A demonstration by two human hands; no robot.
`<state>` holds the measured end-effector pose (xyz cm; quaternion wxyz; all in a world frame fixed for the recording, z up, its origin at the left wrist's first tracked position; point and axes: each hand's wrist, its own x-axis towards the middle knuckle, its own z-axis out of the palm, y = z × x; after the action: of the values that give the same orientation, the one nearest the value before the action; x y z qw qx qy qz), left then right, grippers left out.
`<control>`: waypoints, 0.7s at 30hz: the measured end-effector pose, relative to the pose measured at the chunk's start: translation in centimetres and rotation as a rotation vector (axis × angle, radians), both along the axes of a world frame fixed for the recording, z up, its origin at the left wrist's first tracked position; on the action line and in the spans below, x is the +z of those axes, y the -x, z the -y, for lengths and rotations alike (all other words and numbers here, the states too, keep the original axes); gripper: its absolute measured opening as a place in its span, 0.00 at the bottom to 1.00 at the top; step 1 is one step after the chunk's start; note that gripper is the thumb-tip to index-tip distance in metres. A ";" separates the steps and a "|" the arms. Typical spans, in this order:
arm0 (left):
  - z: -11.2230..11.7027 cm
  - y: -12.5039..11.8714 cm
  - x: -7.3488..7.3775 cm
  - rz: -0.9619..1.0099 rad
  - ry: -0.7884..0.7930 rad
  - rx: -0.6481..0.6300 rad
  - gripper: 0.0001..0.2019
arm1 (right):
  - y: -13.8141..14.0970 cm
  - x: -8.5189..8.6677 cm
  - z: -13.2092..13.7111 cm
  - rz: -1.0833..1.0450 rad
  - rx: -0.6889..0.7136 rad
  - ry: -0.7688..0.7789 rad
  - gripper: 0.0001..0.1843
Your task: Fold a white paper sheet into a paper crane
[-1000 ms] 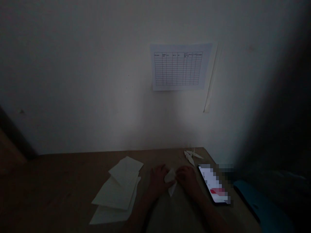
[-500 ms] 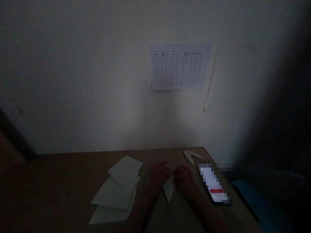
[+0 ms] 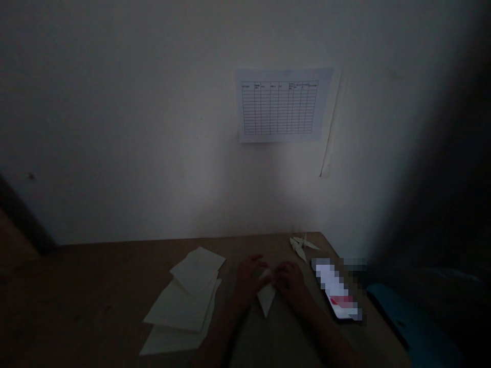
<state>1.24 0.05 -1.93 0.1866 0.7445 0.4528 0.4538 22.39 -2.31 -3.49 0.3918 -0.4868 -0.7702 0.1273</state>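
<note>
A small folded paper (image 3: pixel 266 299) is seen lying on the brown table (image 3: pixel 95 286) near its front edge, its sharp tip pointed toward 6 o'clock. Its upper part is covered by both hands: the left hand (image 3: pixel 250 278) is laid on it from 10 o'clock and the right hand (image 3: pixel 292 281) from 2 o'clock, with the fingers bent and brought together over the top edge. Whether the paper is pinched or only pressed flat cannot be told in the dim light.

A loose stack of white sheets (image 3: pixel 187 301) is spread at 9 o'clock of the left hand, near it but apart. A lit phone (image 3: pixel 337 294) is placed at 3 o'clock of the right hand, just beside it. Small folded paper figures (image 3: pixel 301 245) are set at 1 o'clock by the table's far corner. A printed grid sheet (image 3: pixel 282 105) is fixed to the wall at 12 o'clock, and a blue object (image 3: pixel 414 327) is seen at 4 o'clock.
</note>
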 end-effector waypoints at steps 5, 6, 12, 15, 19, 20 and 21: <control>0.2 0.1 0.0 -0.106 0.012 -0.018 0.12 | 0.2 -0.2 0.1 -0.001 -0.009 -0.019 0.03; 0.3 0.1 -0.1 -0.104 0.014 -0.007 0.10 | 0.2 -0.1 0.2 -0.001 -0.010 -0.022 0.02; 0.3 -0.1 -0.3 0.001 0.008 0.010 0.06 | 0.3 0.3 0.4 0.006 -0.013 -0.022 0.02; 0.2 -0.3 -0.3 0.036 0.022 0.038 0.06 | 0.2 0.4 0.5 -0.011 0.000 -0.009 0.03; 0.1 -0.3 -0.2 0.087 0.034 0.043 0.05 | 0.2 0.2 0.5 -0.004 -0.006 -0.001 0.02; 0.1 -0.3 -0.1 0.099 0.030 0.037 0.05 | 0.2 0.1 0.4 -0.001 -0.010 0.000 0.02; 0.0 -0.2 -0.1 0.109 0.026 0.030 0.05 | 0.3 0.0 0.4 0.002 -0.012 0.002 0.02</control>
<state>1.46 0.00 -2.00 0.2139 0.7093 0.4590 0.4903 22.14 -2.68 -3.49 0.3914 -0.4919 -0.7676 0.1252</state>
